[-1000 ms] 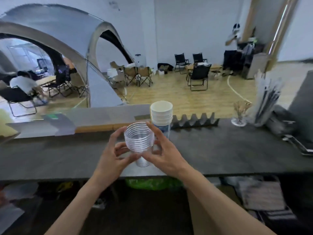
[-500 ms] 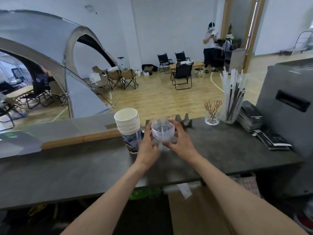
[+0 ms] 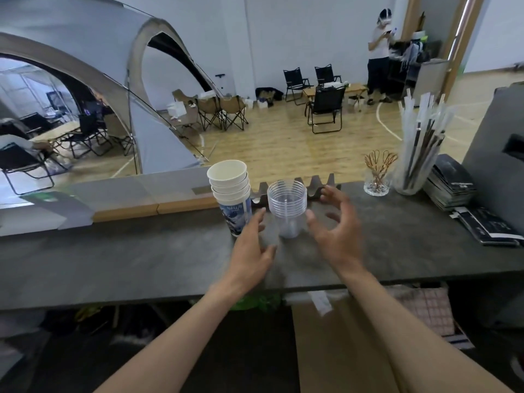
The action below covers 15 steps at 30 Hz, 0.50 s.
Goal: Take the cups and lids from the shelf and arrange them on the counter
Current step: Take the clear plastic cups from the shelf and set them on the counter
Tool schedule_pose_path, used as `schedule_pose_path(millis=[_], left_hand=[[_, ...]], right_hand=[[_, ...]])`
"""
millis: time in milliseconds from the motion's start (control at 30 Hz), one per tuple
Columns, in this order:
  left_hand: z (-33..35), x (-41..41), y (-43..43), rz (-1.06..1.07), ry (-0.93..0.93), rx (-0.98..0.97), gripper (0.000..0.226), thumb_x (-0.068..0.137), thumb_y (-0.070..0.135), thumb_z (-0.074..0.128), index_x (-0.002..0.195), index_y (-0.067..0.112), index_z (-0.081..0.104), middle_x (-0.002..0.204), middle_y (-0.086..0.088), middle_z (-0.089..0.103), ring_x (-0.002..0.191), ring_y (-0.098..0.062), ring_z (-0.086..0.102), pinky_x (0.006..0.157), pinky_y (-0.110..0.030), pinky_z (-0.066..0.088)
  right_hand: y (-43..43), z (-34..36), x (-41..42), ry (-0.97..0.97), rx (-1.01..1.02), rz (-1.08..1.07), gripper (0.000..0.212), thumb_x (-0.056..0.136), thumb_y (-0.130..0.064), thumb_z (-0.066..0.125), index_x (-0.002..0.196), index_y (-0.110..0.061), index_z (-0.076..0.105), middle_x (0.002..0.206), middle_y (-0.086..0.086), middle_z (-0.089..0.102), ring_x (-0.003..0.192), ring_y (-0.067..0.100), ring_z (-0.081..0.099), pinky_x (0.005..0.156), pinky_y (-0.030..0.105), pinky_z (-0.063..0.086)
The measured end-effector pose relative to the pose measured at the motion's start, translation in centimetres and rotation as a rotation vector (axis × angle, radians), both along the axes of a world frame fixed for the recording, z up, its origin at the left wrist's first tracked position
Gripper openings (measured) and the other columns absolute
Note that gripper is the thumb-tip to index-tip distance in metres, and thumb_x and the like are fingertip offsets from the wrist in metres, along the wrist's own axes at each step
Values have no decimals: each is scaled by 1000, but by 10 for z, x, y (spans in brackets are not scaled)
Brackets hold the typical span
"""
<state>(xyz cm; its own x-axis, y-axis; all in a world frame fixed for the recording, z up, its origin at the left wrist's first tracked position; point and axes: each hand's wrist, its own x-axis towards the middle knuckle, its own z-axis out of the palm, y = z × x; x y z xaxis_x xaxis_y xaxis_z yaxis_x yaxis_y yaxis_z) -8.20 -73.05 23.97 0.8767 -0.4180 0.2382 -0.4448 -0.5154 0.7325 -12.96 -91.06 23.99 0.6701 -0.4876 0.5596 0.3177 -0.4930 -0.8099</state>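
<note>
A stack of clear plastic cups [image 3: 287,208] stands upright on the dark counter [image 3: 141,259]. Just left of it stands a stack of white paper cups [image 3: 231,194] with a blue print on the lowest one. My left hand [image 3: 252,248] hovers open just left of and below the clear stack, fingers spread, near the paper cups. On the stack's right side my right hand [image 3: 336,231] is open too, fingers curled and apart, not touching it. No lids are in view.
Behind the cups lies a dark zigzag holder [image 3: 320,185]. To the right stand a small glass of stirrers [image 3: 377,177], a jar of wrapped straws [image 3: 419,148], stacked dark booklets [image 3: 450,182] and a grey machine [image 3: 499,154]. A shelf with clutter lies under the counter.
Both hands have let go of the clear cup stack, which now stands on the counter beside the paper cups. The hands have drawn slightly apart from it.
</note>
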Motion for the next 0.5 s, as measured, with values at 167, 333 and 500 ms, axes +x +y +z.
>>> schedule_pose_path(millis=[167, 333, 500], left_hand=[[-5, -17, 61, -2, -187, 51, 39, 89, 19, 70, 125, 25, 56, 105, 13, 63, 92, 2, 62, 78, -24, 57], [2, -35, 158, 142, -219, 64, 30, 90, 18, 68, 119, 23, 58, 91, 13, 64, 81, -2, 65, 72, -23, 57], [-8, -59, 300, 364, -225, 144, 32, 92, 24, 66, 122, 26, 56, 94, 15, 65, 85, -1, 64, 79, -27, 57]], right_hand=[[57, 2, -21, -16, -106, 139, 19, 93, -31, 61, 82, -16, 63, 63, -8, 62, 54, 9, 62, 48, 24, 50], [157, -7, 0, 97, -161, 395, 24, 94, -35, 61, 78, -18, 63, 58, -5, 61, 50, 12, 61, 48, 37, 52], [293, -16, 15, 180, -213, 595, 23, 94, -35, 61, 76, -20, 63, 60, -6, 62, 54, 8, 62, 53, 37, 54]])
